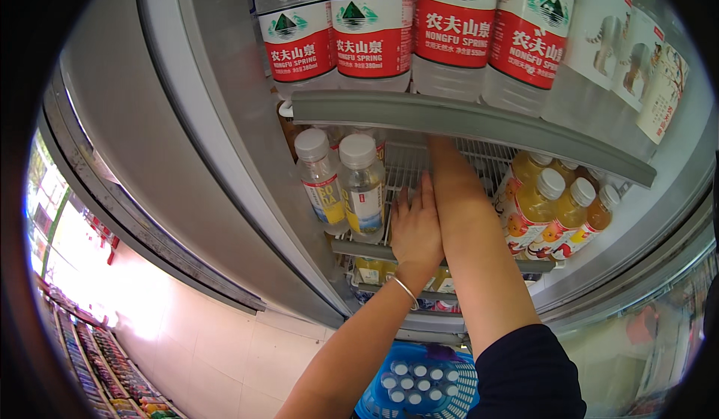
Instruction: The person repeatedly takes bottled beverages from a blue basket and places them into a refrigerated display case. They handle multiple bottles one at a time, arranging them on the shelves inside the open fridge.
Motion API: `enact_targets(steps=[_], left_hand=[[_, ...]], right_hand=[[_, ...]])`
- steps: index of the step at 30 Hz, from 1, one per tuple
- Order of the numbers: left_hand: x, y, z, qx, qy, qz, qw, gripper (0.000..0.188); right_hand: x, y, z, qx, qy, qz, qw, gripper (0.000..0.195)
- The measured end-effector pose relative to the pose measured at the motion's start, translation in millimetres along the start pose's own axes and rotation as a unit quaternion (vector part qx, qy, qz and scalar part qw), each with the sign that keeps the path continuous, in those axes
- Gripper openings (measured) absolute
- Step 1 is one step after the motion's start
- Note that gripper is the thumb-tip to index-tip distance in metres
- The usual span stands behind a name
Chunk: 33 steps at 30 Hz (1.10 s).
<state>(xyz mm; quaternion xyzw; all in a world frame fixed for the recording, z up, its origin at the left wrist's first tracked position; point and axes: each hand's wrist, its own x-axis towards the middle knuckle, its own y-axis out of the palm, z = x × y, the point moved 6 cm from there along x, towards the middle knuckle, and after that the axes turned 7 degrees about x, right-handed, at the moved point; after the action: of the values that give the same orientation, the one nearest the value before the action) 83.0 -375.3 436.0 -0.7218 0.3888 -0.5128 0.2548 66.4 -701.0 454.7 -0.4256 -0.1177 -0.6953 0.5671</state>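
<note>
Both of my arms reach into a fridge onto a wire shelf (404, 160). My left hand (417, 225), with a bracelet at its wrist, lies palm down and holds nothing, its fingers stretched inward against my right forearm. My right hand is out of view beneath the upper shelf edge (472, 127), deep in the fridge; the forearm shows. Left of my left hand stand clear soda-water bottles (362, 194) with white caps. To the right of my right arm are several bottles of yellow-orange drink (539, 200). Large Nongfu Spring water bottles (371, 42) line the shelf above.
Below the fridge sits a blue plastic basket (469, 385) holding several white-capped bottles (419, 370). The front rail (365, 249) of the wire shelf runs under my arms, with more drinks beneath. A door frame (168, 138) curves along the left. Stocked display racks (107, 363) stand at lower left.
</note>
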Motion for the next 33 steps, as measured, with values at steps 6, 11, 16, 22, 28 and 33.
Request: enact_targets(steps=[6,11,16,22,28,33], left_hand=[[4,5,-11,-0.022,-0.004,-0.012,1.000,0.065],[3,0,3,-0.026,-0.046,-0.048,0.997,0.063],[1,-15,-3,-0.114,-0.059,-0.048,0.991,0.078],[-10,-23,-1,-0.317,0.062,-0.049,0.945,0.084],[-81,-38,-26,-0.420,0.080,-0.004,0.904,0.075],[-192,-39,-35,-0.414,0.012,0.119,0.902,0.072]], right_hand=[[-26,-21,22,0.037,0.027,0.053,0.998,0.054],[-96,-65,89,0.163,0.135,0.008,0.977,0.057],[-159,-141,135,0.175,0.098,-0.029,0.979,0.065],[-221,-205,201,0.187,0.054,-0.002,0.981,0.067],[-283,-261,222,0.231,0.061,0.083,0.967,0.067],[-351,-315,243,0.230,0.045,0.162,0.959,0.070]])
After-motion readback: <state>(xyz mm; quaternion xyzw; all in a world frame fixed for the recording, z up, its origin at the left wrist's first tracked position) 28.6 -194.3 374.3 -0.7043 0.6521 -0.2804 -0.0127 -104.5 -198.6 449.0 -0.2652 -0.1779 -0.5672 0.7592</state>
